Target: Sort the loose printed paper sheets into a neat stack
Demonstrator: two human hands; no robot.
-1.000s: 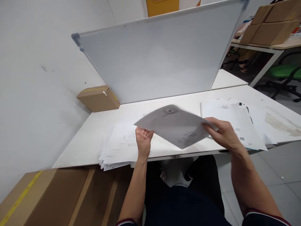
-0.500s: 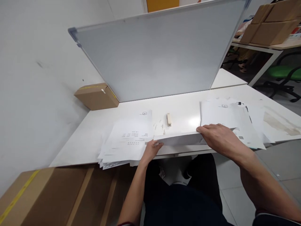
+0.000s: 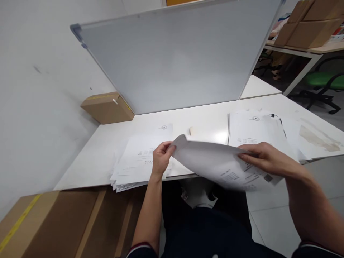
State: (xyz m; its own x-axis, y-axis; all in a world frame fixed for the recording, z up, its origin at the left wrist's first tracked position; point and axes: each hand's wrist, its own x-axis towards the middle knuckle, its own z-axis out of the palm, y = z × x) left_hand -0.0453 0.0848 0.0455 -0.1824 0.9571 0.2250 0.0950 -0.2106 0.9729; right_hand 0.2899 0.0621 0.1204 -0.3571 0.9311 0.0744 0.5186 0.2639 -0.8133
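A printed paper sheet (image 3: 209,157) is stretched between my two hands above the table's front edge, its face tilted and its lower part slightly blurred. My left hand (image 3: 161,157) pinches its left corner, which curls up. On the right, my right hand (image 3: 266,157) grips the sheet's edge between thumb and fingers. Whether it is one sheet or a few, I cannot tell. Beyond the sheet lies a cream stapler (image 3: 191,131), partly covered by it. To the left sits a stack of printed papers (image 3: 142,154); another paper stack (image 3: 248,125) lies to the right.
A whiteboard (image 3: 177,61) stands upright along the back of the white table (image 3: 88,161). A cardboard box (image 3: 107,109) sits at the back left corner. Larger cardboard boxes (image 3: 53,225) are on the floor at left. A green chair (image 3: 319,80) is at the right.
The paper has been lifted off the tabletop and tilted open, showing its print. Both hands have risen; the left moved slightly left, the right moved right. The stapler is now partly hidden.
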